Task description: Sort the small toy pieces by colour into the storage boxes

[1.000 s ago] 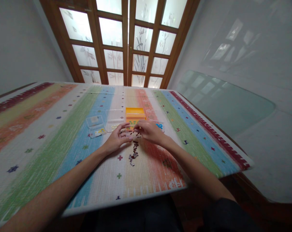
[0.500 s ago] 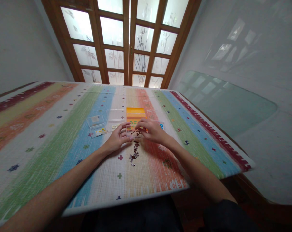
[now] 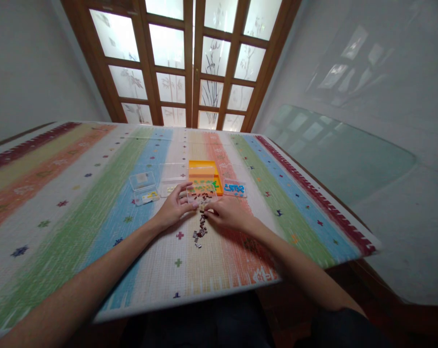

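Observation:
My left hand [image 3: 175, 205] curls round the left side of a small clear plastic box [image 3: 201, 198], its thumb at the near edge and its fingers along the side. Small dark brown pieces [image 3: 205, 195] lie scattered in this box. Just in front of it my right hand [image 3: 222, 210] is low over the table, thumb and fingertips pinched together. What the pinch holds, if anything, is too small to make out. A trail of loose brown pieces [image 3: 200, 233], some with a silvery look, runs from those fingertips towards me on the tablecloth.
Behind the clear box stands an open orange box [image 3: 202, 164] with green pieces. A clear box of blue pieces [image 3: 235, 188] is on the right. On the left are an open clear box with yellow pieces [image 3: 150, 197] and another clear box [image 3: 167, 188], partly behind my left hand. A striped cloth [image 3: 146, 270] covers the table.
My right hand has come back from above the clear box to the loose brown pieces before it, uncovering the blue and green pieces. My left hand stays at the box.

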Motion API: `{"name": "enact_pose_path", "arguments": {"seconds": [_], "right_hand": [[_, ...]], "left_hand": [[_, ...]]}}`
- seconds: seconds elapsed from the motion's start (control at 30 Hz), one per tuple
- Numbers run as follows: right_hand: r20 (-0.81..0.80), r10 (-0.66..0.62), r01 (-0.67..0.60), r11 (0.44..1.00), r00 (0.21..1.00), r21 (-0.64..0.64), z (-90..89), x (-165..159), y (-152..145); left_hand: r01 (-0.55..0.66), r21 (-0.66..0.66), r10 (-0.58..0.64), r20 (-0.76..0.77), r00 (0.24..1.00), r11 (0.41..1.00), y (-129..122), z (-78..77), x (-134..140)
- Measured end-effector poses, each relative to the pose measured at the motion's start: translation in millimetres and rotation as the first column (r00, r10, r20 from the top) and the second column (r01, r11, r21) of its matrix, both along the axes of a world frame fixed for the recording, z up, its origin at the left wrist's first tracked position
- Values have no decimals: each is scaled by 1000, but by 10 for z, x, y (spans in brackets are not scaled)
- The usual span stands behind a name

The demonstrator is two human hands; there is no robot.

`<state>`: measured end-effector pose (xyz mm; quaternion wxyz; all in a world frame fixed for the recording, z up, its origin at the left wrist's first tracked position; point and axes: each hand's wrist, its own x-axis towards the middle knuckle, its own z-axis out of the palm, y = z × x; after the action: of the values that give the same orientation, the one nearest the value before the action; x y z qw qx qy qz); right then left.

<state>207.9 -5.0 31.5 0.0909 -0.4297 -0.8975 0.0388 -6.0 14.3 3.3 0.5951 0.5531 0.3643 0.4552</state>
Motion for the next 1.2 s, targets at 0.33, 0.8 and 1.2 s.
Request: {"name": "enact_pose_path", "arguments": {"seconds": [0.33,0.8,1.2], "right_hand": [[-139,36,-43,998,990,-49,-116,42,47],[6,3,-3,1000,1000,16,160,-117,341],[30,31,-30,999,999,-20,246,-172,338]], "left_hand": [[-8,2,8,2,1000,1000,5,-7,3],[53,-14,-52,24,998,999,31,-37,-21],[64,-13,-64,40,997,998,42,-58,-25]]}}
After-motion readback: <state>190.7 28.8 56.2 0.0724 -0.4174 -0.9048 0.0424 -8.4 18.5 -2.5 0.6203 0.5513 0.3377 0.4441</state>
